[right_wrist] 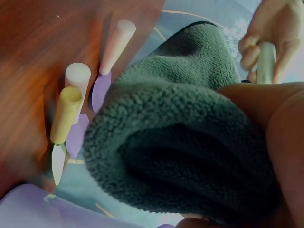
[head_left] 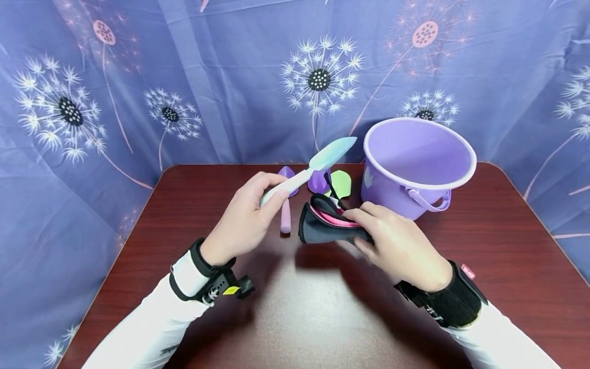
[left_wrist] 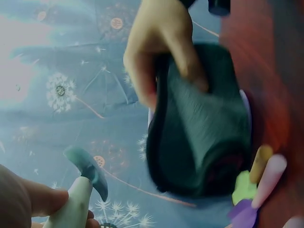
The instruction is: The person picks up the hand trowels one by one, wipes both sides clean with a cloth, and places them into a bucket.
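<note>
My left hand (head_left: pixel 239 220) grips a small garden trowel (head_left: pixel 333 152) by its pale handle, with the light blue-green blade pointing up and away to the right. In my right hand (head_left: pixel 401 246) is a dark grey, fleecy, hollow cloth piece (head_left: pixel 322 233) with a pink edge and a black cord, pinched between thumb and fingers above the table. Its opening faces the camera in the right wrist view, a dark fleece hollow (right_wrist: pixel 166 161); what kind of item it is I cannot tell. The trowel and the cloth are apart.
A purple bucket (head_left: pixel 392 192) stands at the back right, its handle hanging down in front. Several small tools lie behind the cloth, among them a pink-handled purple one (head_left: pixel 286 218) and a green blade (head_left: pixel 341 184). A patterned curtain (head_left: pixel 230 102) hangs behind the dark red table (head_left: pixel 498 241).
</note>
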### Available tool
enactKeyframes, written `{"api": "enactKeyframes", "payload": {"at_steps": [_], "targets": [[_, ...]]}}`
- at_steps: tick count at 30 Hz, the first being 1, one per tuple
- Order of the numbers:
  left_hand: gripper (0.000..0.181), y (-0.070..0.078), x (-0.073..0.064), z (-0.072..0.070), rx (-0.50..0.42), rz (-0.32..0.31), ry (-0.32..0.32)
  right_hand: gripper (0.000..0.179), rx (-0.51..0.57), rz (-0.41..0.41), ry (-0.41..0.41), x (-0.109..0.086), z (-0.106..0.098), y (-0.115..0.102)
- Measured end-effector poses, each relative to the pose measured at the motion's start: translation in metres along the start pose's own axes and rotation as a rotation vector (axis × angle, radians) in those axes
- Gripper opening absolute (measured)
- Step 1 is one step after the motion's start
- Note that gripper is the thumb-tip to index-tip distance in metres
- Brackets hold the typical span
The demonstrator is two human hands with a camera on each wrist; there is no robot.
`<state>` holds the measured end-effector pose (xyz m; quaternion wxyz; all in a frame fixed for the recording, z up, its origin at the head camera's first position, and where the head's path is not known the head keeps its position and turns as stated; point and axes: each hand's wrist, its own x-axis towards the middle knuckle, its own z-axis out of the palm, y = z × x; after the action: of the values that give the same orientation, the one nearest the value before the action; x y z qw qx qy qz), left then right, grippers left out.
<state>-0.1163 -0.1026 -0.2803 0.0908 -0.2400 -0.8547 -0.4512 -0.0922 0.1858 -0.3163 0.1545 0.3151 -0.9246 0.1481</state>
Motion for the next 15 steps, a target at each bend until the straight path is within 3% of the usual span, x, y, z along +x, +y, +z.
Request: {"api": "enactKeyframes", "payload": {"at_steps": [7,15], "targets": [[0.020,0.013,0.029,-0.004,0.100,0.047,-0.031,0.038,-0.013,-0.003,-0.017,-0.011,-0.004,-0.002],[0.019,0.021,0.067,0.001,0.215,0.070,-0.095,0.039,-0.023,-0.022,-0.058,-0.022,-0.009,-0.004]]}}
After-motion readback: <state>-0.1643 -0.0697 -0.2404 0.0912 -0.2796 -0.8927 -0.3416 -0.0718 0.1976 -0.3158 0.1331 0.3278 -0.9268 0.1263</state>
